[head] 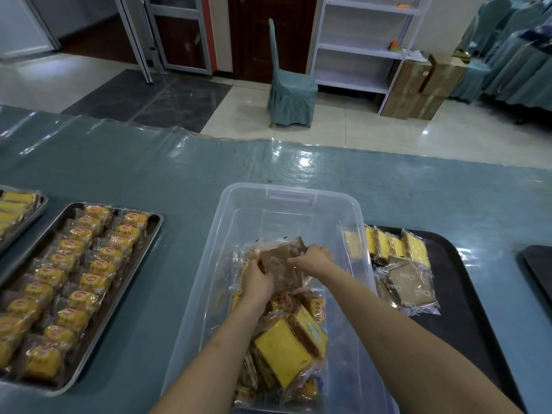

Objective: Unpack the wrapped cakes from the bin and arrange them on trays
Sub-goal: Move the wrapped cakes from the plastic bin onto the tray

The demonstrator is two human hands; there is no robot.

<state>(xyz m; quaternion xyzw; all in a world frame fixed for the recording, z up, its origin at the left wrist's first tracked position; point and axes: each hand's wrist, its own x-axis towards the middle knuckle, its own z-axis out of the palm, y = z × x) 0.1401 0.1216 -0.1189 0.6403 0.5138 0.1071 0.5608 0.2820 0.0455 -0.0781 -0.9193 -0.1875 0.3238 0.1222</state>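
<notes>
Two hands, left hand (pixel 256 277) and right hand (pixel 313 259), grip a brown wrapped cake (pixel 282 268) inside the clear bin (pixel 286 201), partly hiding it; yellow cakes (pixel 283 351) lie beneath.

Both hands (pixel 257 279) (pixel 313 259) are in the bin (pixel 209 264), on a cake (pixel 280 264). A tray (pixel 149 231) lies left of them, another tray (pixel 466 294) right.

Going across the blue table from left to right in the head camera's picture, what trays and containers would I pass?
Partly seen metal tray at the left edge → steel tray of round yellow cakes → clear plastic bin, where both hands hold a brown wrapped cake → black tray of cake slices → another dark tray at the right edge.
</notes>
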